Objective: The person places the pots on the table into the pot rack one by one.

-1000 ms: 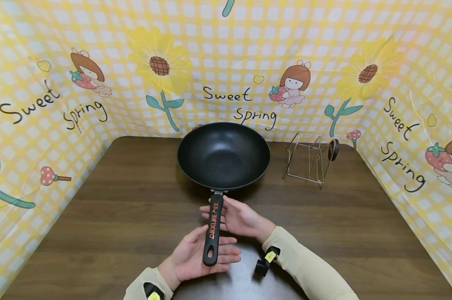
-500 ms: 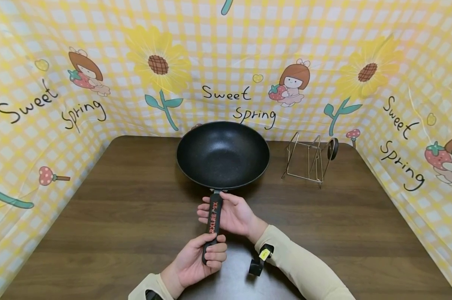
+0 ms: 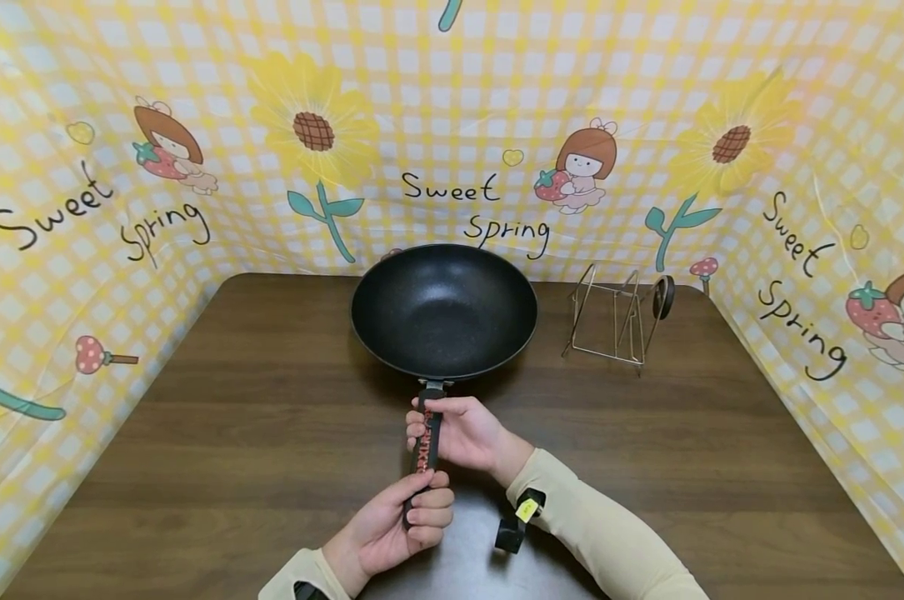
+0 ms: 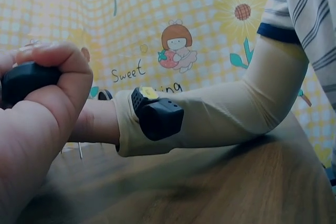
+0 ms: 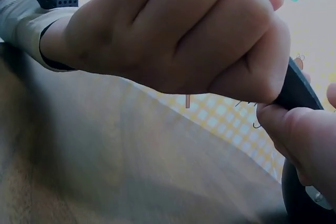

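A black wok (image 3: 444, 312) stands at the back middle of the table in the head view, its handle (image 3: 426, 450) with red lettering pointing towards me. My left hand (image 3: 395, 521) grips the end of that handle, fingers curled round it. Just above it my right hand (image 3: 466, 433) holds the handle close to the bowl, thumb laid over the top. In the left wrist view the dark handle end (image 4: 31, 80) sticks out of my left hand (image 4: 50, 114). The right wrist view shows both hands together on the handle (image 5: 299, 87).
To the right of the wok a thin wire rack (image 3: 612, 325) with a round black disc (image 3: 665, 298) stands on the brown wooden table (image 3: 272, 400). A yellow checked cloth (image 3: 452, 100) with printed flowers and figures surrounds the table's back and sides.
My left hand was open under the handle end and has curled round it. After that, my right hand's fingers and thumb came in round the handle. The wok looks unmoved.
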Demonstrator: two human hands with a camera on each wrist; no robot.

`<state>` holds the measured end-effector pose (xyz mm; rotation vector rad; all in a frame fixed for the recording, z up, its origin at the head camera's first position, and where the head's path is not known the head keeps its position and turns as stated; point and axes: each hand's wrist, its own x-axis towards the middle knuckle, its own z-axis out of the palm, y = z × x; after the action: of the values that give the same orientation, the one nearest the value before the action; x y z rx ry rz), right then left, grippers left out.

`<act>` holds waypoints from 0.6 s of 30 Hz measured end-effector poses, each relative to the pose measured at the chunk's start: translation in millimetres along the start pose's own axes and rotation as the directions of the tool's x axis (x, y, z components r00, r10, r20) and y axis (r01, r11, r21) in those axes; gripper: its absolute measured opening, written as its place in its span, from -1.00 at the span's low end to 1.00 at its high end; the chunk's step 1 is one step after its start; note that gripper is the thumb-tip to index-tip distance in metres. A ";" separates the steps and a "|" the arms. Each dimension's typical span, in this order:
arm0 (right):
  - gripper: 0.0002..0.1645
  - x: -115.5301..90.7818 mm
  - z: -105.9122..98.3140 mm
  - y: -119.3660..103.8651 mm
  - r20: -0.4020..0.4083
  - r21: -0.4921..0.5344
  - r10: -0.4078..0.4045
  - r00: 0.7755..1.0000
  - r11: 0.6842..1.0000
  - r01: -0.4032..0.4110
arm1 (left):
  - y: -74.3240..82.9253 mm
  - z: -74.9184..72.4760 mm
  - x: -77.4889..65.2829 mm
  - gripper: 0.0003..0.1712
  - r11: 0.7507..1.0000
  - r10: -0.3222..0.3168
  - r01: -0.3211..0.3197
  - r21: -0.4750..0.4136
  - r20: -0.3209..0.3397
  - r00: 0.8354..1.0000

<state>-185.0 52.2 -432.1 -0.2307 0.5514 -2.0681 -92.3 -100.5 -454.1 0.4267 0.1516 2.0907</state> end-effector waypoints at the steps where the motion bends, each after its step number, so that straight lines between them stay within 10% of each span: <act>1: -0.65 0.6 0.0 0.7 0.000 -0.001 0.000 1.000 1.000 0.000 | 0.4 -0.5 -0.3 -0.74 1.000 -0.003 0.003 0.022 0.007 1.000; 18: -0.84 1.3 -1.6 5.6 0.038 -0.083 -0.038 0.999 0.996 0.041 | 0.4 -3.8 -0.8 -0.73 0.963 -0.022 0.016 0.267 0.022 1.000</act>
<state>-182.1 49.0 -436.3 -0.3300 0.6163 -2.0767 -93.6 -101.1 -457.7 0.6107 0.4248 2.0516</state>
